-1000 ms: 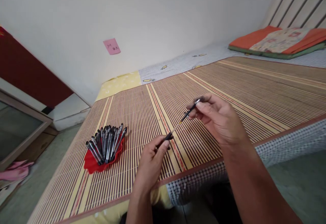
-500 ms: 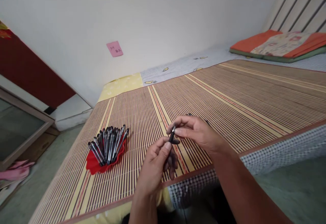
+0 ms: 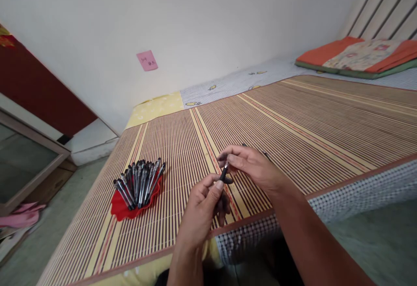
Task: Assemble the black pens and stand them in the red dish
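Observation:
A black pen (image 3: 223,173) with a silvery tip points up between my hands. My left hand (image 3: 205,197) pinches its dark barrel between thumb and forefinger, the other fingers curled below. Thumb and fingers of my right hand (image 3: 249,164) close on the silvery tip end; dark smudges mark the fingertips. To the left, a red wavy-edged dish (image 3: 120,208) holds a heap of clear-barrelled pens with black ends (image 3: 140,182). Behind my right hand, small dark pieces (image 3: 266,156) lie on the mat, partly hidden by the hand.
A striped bamboo mat (image 3: 172,147) covers the bed, with checked cloth (image 3: 365,195) along its near edge. Folded orange and floral bedding (image 3: 355,56) lies at the far right. A pink note (image 3: 147,60) is on the white wall behind.
My right hand's thumb and fingers have shifted slightly at the pen's tip. Both hands and the pen appear a little farther right; the pen stays between them.

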A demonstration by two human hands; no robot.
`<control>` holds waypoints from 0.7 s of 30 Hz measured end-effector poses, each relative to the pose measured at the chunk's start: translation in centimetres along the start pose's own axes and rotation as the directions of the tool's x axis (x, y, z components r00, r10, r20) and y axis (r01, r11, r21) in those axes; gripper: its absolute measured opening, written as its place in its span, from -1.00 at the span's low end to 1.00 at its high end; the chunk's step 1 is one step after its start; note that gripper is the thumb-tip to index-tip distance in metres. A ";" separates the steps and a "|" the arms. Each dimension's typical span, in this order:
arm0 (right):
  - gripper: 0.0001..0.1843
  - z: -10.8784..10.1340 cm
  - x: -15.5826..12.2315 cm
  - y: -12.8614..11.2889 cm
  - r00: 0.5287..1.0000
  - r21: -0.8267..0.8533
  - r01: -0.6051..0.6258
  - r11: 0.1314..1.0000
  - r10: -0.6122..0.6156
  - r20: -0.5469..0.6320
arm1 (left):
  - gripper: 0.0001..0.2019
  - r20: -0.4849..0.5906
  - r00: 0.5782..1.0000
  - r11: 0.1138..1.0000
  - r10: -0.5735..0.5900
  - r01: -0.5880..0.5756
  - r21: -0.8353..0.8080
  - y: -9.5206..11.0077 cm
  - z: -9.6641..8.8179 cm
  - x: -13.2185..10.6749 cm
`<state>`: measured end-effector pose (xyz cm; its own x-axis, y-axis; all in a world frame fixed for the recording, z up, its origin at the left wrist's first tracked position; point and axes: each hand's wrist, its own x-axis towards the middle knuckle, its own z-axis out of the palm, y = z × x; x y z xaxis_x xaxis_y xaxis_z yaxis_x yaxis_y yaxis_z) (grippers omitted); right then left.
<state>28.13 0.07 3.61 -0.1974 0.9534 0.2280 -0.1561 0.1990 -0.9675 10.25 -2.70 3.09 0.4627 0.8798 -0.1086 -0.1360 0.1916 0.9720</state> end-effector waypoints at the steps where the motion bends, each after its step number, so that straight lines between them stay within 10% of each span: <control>1: -0.78 -0.1 -0.1 0.0 1.000 0.006 0.003 1.000 -0.003 -0.003 | -0.71 -0.001 1.000 1.000 -0.002 0.002 -0.008 0.0 0.0 0.0; 21: -0.83 -0.2 0.1 -0.2 0.998 -0.104 0.051 0.993 -0.055 -0.038 | -0.73 -0.009 1.000 1.000 0.014 -0.014 0.019 -0.1 -0.1 0.0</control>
<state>28.37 0.14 3.84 -0.1515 0.9489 0.2767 -0.0641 0.2700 -0.9607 10.14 -2.68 2.99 0.4526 0.8865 -0.0964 -0.1261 0.1707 0.9772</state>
